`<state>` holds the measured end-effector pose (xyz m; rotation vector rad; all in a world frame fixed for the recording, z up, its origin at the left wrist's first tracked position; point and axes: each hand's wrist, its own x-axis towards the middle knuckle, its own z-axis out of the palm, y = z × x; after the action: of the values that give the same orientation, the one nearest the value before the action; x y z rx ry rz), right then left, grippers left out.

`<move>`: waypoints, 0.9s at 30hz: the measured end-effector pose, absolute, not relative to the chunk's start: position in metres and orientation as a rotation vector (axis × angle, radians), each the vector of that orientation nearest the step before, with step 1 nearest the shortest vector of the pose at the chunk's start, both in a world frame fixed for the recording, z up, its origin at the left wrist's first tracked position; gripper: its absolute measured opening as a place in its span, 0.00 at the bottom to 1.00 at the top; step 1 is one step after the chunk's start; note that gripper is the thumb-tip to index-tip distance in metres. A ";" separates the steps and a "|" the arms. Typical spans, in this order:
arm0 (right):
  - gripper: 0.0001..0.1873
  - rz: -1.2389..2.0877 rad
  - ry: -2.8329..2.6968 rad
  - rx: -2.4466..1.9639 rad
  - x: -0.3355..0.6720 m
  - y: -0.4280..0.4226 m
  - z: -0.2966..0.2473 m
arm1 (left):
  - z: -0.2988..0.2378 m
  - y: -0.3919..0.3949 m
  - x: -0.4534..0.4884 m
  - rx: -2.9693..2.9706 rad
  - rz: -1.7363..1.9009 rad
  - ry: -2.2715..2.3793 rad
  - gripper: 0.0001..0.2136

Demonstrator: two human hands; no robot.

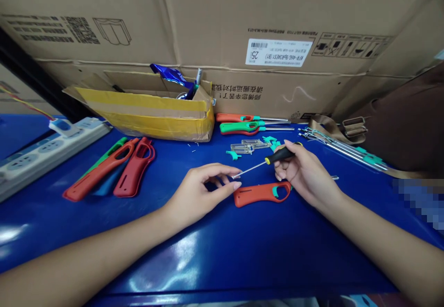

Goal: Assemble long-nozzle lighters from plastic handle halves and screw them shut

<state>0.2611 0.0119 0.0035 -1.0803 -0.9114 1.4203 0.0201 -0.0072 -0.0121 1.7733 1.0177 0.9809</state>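
My right hand [305,170] is closed round the black and yellow handle of a screwdriver [255,166], its thin shaft slanting down to the left. At the shaft's tip, my left hand [204,189] has its thumb and fingers drawn together in a pinch; whatever sits between them is too small to make out. Just below the tip lies an orange lighter [255,195] with a turquoise trigger, its metal tube partly behind my right hand. Turquoise triggers [233,155] and clear lighter tanks [243,148] are scattered beyond my hands.
Lighter casings [133,168] lie at left beside a white power strip [48,152]. A taped cardboard box [156,117] stands behind them. Long-nosed lighters [239,127] rest against the big carton [208,29]. Metal tubes with wires [347,147] lie at right near a brown bag [405,117].
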 end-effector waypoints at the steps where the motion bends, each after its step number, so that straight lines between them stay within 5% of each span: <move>1: 0.18 1.421 -0.913 -1.077 0.261 0.012 0.003 | -0.012 -0.007 0.020 1.785 0.975 1.024 0.11; 27: 0.17 1.282 -0.882 -0.976 0.260 0.010 0.005 | -0.010 -0.006 0.017 1.742 0.986 1.126 0.05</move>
<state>0.2604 0.0101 0.0049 -0.9764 -0.8821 1.2822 0.0166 -0.0058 -0.0098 1.7421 1.1261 0.9865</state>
